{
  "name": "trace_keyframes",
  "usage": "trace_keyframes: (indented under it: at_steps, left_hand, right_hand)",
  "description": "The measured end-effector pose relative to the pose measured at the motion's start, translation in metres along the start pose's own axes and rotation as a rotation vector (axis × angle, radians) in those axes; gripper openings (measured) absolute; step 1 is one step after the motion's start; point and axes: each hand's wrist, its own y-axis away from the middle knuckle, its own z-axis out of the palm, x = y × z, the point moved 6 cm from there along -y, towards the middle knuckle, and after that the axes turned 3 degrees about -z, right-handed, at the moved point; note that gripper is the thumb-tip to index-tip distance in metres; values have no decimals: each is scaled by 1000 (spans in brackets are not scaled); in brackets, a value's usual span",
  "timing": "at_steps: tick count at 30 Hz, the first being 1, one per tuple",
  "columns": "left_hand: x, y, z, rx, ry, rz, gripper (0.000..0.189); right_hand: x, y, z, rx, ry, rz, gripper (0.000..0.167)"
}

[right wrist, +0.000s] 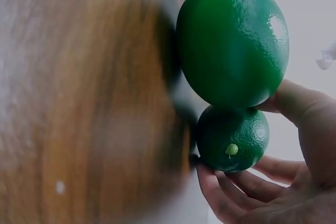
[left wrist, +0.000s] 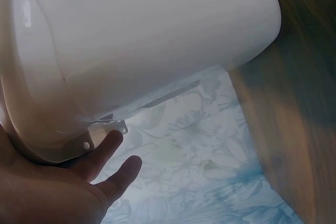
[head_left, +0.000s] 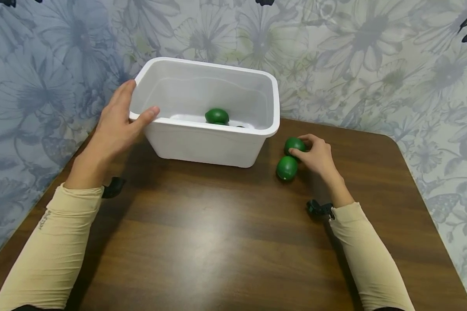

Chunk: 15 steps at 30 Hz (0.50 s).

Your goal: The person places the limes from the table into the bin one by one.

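A white plastic bin point(head_left: 202, 144) stands on the table, and my left hand point(head_left: 118, 119) holds its left rim, thumb over the edge and fingers along the outside. In the left wrist view, two fingers point(left wrist: 123, 179) extend past the bin's wall point(left wrist: 157, 35). To the right of the bin, my right hand point(head_left: 315, 155) grips the farther of two green limes point(head_left: 294, 146) between thumb and fingers. The nearer lime point(head_left: 286, 168) sits right against it. Inside the bin lies another lime point(head_left: 216, 115), with more green showing under it; the front wall hides part of the floor.
The brown wooden table point(head_left: 202, 242) has a rounded far right corner. A wall with floral paper point(head_left: 358, 65) rises behind the bin and along the left side. Each wrist wears a black camera mount, the right one point(head_left: 319, 208) low over the table.
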Motion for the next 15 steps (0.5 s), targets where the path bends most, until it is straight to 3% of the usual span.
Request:
trace_keyframes:
  at_steps: [6,15]
  left_hand:
    - [3,0,-2,15,-4,9,87]
    - [1,2,-2,20,-7,-9,87]
  right_hand:
    - [-4,4,-5,73,-51,45,58]
    - [-28,8,-22,229,-104,-20,52]
